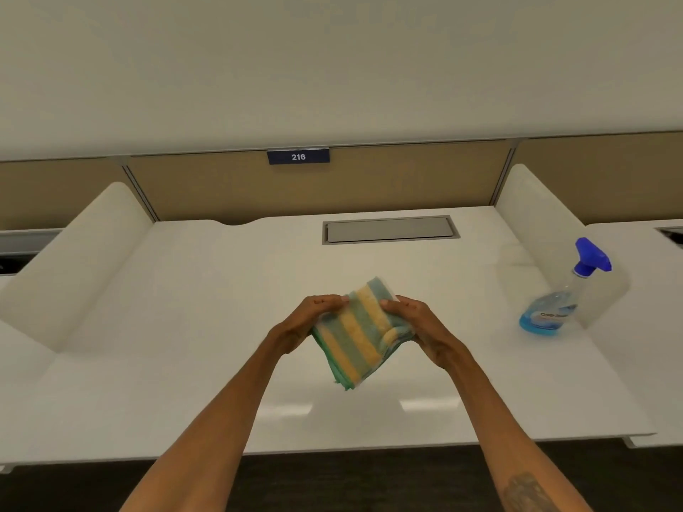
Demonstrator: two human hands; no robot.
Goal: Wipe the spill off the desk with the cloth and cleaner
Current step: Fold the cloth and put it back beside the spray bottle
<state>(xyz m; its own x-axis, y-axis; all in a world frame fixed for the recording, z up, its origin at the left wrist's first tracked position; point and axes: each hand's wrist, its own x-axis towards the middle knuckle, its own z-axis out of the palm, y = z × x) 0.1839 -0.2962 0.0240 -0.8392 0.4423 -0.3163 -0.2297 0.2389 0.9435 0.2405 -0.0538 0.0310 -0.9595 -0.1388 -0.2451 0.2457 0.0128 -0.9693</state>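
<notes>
Cloth held in both hands over the desk

Cloth [356,332], folded, green/yellow stripes, sits at centre of frame, lifted above the white desk [184,327] w/ one corner hanging toward the bottom of the frame. Left hand [308,319] grips its left edge, fingers curled over the top, thumb side on the fabric. Right hand [417,327] grips the right edge, fingers pinching the upper right corner & the folded layers. Both hands closed on the cloth, close together, cloth between them; forearms run up from the bottom edge of the frame.

Spray bottle [561,293], clear w/ blue liquid & blue trigger head, stands on the desk at right of frame, well apart from the hands, just beside the white side divider [536,216]. Label text too blurred to read.

Grey cable hatch [390,229] is set in the desk top above the cloth, upper centre. Blue tag [298,156] reading 216 hangs on the tan back panel above it. Can't make out any spill on the desk surface; only light reflections near the front edge.
</notes>
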